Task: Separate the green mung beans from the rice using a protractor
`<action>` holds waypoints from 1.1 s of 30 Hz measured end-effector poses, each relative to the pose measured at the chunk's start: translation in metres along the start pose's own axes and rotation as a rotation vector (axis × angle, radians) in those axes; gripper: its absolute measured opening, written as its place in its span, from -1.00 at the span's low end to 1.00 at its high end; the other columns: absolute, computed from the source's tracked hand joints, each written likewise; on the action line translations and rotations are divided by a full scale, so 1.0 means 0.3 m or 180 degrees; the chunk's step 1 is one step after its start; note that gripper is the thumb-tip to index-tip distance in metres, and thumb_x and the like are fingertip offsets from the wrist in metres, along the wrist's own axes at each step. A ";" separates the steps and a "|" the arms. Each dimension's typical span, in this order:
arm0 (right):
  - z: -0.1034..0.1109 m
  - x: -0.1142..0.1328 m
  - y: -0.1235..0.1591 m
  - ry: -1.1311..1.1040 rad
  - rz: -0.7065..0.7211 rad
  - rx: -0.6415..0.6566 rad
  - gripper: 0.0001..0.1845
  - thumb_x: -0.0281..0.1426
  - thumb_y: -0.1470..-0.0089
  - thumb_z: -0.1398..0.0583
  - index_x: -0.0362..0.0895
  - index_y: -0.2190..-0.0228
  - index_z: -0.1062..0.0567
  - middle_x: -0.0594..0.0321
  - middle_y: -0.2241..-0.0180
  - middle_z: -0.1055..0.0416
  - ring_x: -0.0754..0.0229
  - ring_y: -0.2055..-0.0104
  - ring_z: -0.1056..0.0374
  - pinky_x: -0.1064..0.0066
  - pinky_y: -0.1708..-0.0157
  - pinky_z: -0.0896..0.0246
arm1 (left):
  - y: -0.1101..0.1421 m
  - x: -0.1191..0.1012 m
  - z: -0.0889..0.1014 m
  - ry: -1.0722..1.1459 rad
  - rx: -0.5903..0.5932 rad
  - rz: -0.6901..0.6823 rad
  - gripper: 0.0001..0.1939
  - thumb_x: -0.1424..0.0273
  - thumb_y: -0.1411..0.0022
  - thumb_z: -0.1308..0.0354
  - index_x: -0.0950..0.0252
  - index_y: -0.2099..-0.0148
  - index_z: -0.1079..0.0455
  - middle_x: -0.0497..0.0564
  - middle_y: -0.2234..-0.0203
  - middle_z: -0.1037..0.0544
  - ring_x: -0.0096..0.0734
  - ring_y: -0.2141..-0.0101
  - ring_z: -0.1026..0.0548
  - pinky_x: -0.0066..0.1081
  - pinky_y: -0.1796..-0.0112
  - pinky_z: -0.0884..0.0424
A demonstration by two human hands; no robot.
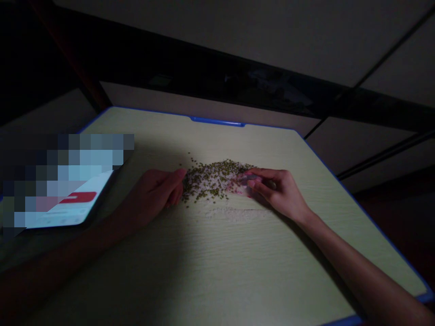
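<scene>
A heap of small green beans mixed with pale grains [212,180] lies in the middle of a light wooden desk [238,262] with a blue rim. My left hand [159,192] rests on its edge at the heap's left side, fingers curled loosely together and touching the beans. My right hand [277,190] lies at the heap's right side, its fingertips pinched over the beans; what they hold is too small to make out. A thin patch of pale grains [234,213] lies just in front of the heap.
A lit phone [64,190] lies on the desk's left side, close to my left forearm. The room is dark. Beyond the desk's far edge are a tiled floor and a dark strip.
</scene>
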State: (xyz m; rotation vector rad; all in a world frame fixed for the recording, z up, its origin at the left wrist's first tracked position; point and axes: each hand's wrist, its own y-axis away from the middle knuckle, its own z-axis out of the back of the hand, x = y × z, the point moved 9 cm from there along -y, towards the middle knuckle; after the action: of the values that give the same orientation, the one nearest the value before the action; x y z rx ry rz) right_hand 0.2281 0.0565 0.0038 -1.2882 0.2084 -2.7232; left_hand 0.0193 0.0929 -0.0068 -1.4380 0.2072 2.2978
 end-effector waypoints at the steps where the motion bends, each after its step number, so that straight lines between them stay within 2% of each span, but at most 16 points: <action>1: 0.001 0.002 0.000 0.0031 0.0030 0.0020 -0.71 -0.36 0.03 -0.15 -0.24 0.27 -0.55 0.22 0.59 -0.43 0.32 0.60 -0.21 0.47 0.60 -0.11 | -0.001 0.002 -0.001 0.0011 0.0000 -0.0003 -0.46 0.19 -0.20 0.17 0.25 0.77 -0.10 -0.13 0.82 -0.24 -0.55 0.71 -0.24 -0.47 0.54 -0.19; 8: 0.012 0.000 0.004 0.0127 0.0135 0.0184 -0.71 -0.31 0.03 -0.17 -0.20 0.30 -0.57 0.24 0.55 -0.40 0.33 0.58 -0.16 0.49 0.61 -0.06 | 0.001 0.005 -0.004 0.0009 0.0012 -0.0007 -0.46 0.19 -0.21 0.17 0.26 0.77 -0.10 -0.13 0.82 -0.23 -0.56 0.71 -0.24 -0.48 0.55 -0.18; 14: 0.008 -0.002 0.005 0.0045 0.0067 0.0089 -0.70 -0.32 0.02 -0.16 -0.23 0.29 -0.55 0.27 0.60 -0.35 0.33 0.59 -0.14 0.49 0.60 -0.06 | 0.000 0.001 -0.006 -0.0002 0.0004 -0.0044 -0.46 0.19 -0.22 0.18 0.26 0.77 -0.11 -0.13 0.83 -0.23 -0.56 0.71 -0.24 -0.48 0.55 -0.18; 23: -0.009 0.002 0.005 0.0023 0.0101 0.0207 -0.69 -0.31 0.04 -0.17 -0.22 0.28 -0.56 0.20 0.52 -0.39 0.34 0.57 -0.10 0.48 0.62 -0.02 | 0.002 0.005 0.000 0.0043 -0.0007 -0.0078 -0.46 0.18 -0.20 0.16 0.25 0.78 -0.12 -0.12 0.83 -0.25 -0.57 0.72 -0.25 -0.49 0.55 -0.19; 33: -0.009 0.016 0.013 -0.0072 0.0119 0.0373 -0.71 -0.35 0.04 -0.17 -0.26 0.31 -0.57 0.27 0.61 -0.26 0.37 0.62 -0.03 0.49 0.67 0.09 | 0.006 0.012 -0.001 0.0019 0.0000 0.0013 -0.45 0.16 -0.20 0.17 0.25 0.77 -0.11 -0.13 0.82 -0.23 -0.56 0.71 -0.24 -0.47 0.54 -0.18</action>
State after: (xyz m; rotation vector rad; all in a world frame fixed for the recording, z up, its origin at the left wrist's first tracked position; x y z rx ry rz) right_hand 0.2232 0.0522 0.0052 -1.2698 0.0686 -2.6449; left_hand 0.0173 0.0922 -0.0102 -1.4460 0.2122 2.2971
